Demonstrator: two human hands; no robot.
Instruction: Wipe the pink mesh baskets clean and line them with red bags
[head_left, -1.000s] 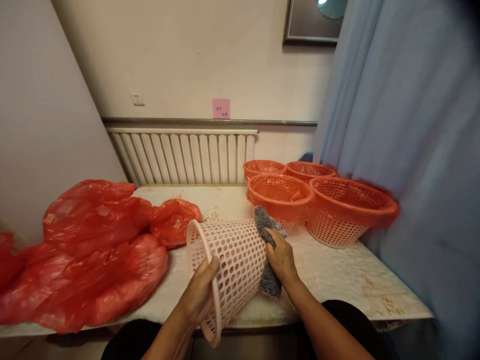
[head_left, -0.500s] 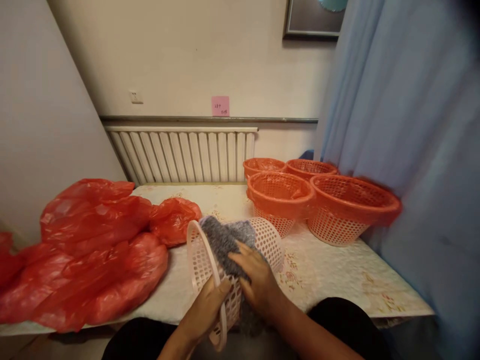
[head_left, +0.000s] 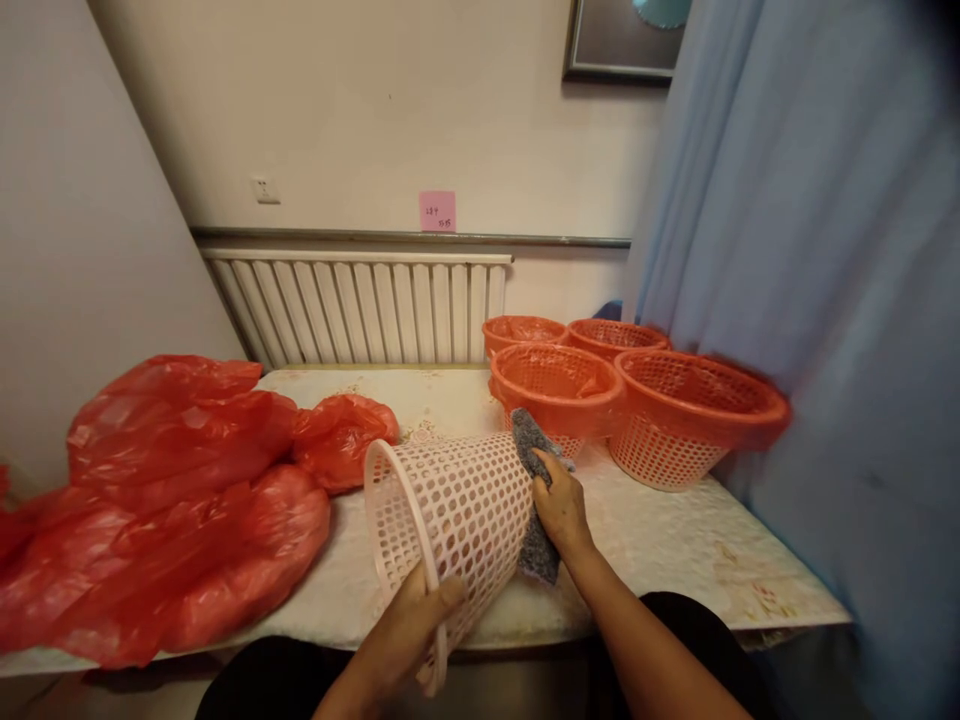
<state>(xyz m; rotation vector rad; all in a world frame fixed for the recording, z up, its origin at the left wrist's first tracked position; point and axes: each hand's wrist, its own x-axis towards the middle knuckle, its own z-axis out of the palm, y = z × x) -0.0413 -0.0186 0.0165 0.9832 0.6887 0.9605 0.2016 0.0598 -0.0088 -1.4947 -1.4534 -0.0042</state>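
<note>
A pale pink plastic wastebasket [head_left: 469,500] with a pattern of holes lies tilted on its side, its mouth facing left. My left hand [head_left: 409,625] grips its rim at the near side, thumb outside and fingers reaching inside, partly hidden. Pressed against the basket's base is a grey cloth [head_left: 538,545], held in my right hand [head_left: 562,505]. The cloth hangs below and sticks up above that hand.
Several wastebaskets lined with red bags, such as the front one [head_left: 555,385], stand at the back right by a blue curtain [head_left: 757,250]. Crumpled red plastic bags [head_left: 172,520] cover the table's left side. A radiator [head_left: 360,310] runs along the wall behind.
My right hand has moved the grey cloth rightward from the basket's side to its base. My left hand keeps its hold on the rim.
</note>
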